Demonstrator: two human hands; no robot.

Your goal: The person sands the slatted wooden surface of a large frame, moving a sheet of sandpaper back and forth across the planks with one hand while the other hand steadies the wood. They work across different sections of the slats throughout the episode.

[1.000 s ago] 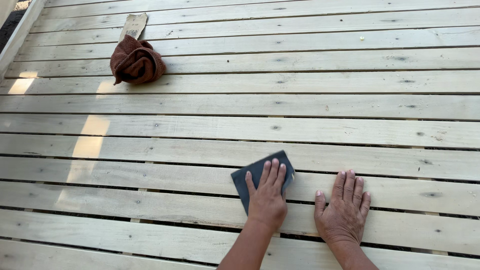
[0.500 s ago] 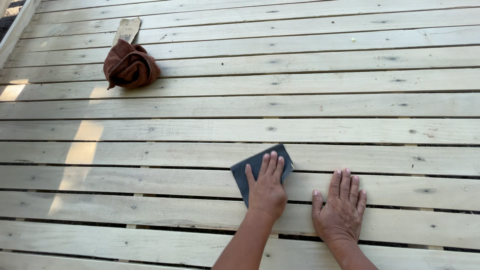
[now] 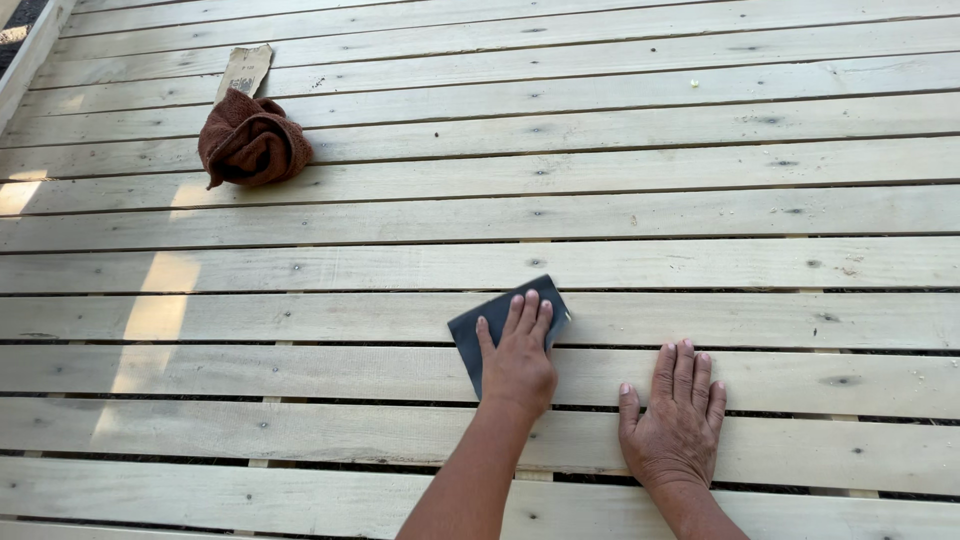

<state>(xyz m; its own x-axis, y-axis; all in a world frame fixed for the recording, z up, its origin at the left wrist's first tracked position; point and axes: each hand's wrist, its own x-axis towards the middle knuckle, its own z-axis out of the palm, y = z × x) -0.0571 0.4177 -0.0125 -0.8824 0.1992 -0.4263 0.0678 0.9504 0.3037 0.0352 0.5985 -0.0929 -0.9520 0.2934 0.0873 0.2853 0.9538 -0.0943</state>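
My left hand [image 3: 517,362] presses flat on a dark grey sheet of sandpaper [image 3: 478,335], which lies across the gap between two pale wooden planks [image 3: 300,318]. The fingers are stretched out together over the sheet, and its left edge and far corner show beyond them. My right hand [image 3: 676,418] rests palm down with its fingers spread on the plank nearer to me, a hand's width to the right of the sheet, and holds nothing.
The surface is made of long, light wooden slats with dark gaps between them. A crumpled brown cloth [image 3: 250,142] lies at the far left, with a tan strip of sandpaper [image 3: 245,70] just behind it. A raised wooden edge [image 3: 30,60] runs along the top left.
My left hand has pushed the grey sheet a little away from me and to the left. My right hand has stayed flat on its plank. The view has shifted slightly.
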